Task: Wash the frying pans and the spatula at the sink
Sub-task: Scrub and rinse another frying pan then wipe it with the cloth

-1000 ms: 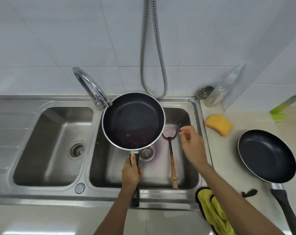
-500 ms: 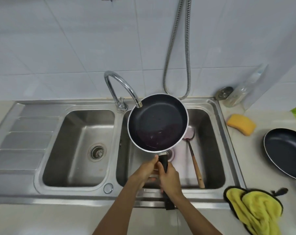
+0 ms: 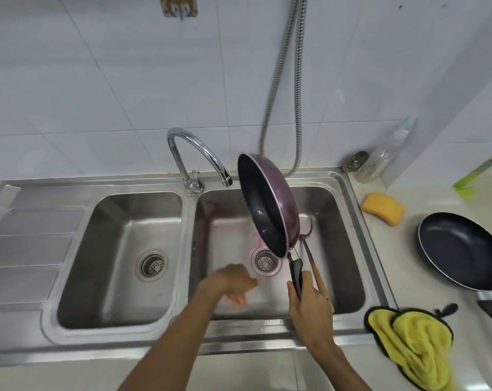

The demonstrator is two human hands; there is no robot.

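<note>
At the lower right, a crumpled yellow cloth [image 3: 411, 342] lies on the pale worktop [image 3: 402, 263]. My right hand [image 3: 309, 309] is clamped round the black handle of the frying pan [image 3: 270, 210], which is tipped on edge over the right basin of the steel sink [image 3: 189, 227], dark inside and purple outside. My left hand [image 3: 233, 283], blurred, hangs loose-fingered and empty near the drain. The wooden-handled spatula [image 3: 316, 273] lies in that basin behind the pan. At the right sit a second black pan [image 3: 462, 249] and a yellow sponge [image 3: 383, 208]; the curved chrome tap [image 3: 194, 153] is beyond.
</note>
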